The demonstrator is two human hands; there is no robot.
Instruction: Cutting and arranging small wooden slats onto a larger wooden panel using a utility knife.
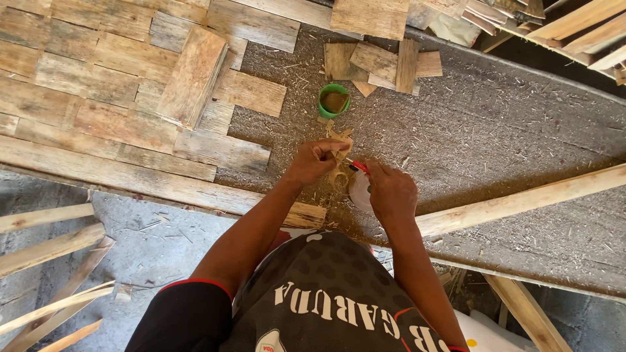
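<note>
Head view looks straight down on two bare hands over a grey, sawdust-strewn worktop [495,124]. One left hand [313,161] is pinched shut on a thin, ragged wood sliver [339,140]; one right hand [391,192] is wrapped around a small pale plastic bottle [358,190] with a red nozzle [358,167]. The two hands sit just beside each other near the worktop's near edge.

The sliver's long axis runs roughly away from the person, its free end pointing up toward one green cup [334,100], which stands just beyond it with brownish contents. The bottle lies tilted, its long axis slanting from the right palm up and left, so the red nozzle points at the sliver's lower part and looks to touch it; the exact contact is too small to tell.

Beyond the cup lies one loose cluster of about five short wood offcuts [381,64]. To the left, a laid patch of many flat wooden tiles [85,98] covers the worktop in staggered rows, with one small stack of tiles [192,75] resting tilted on top. One long pale batten [521,201] crosses the worktop on the right, slanting up to the right, its near end close behind the right wrist.

Open grey surface stretches to the right of the cup and above the batten. The tile patch's stepped edge bounds the left side, near the left forearm.
</note>
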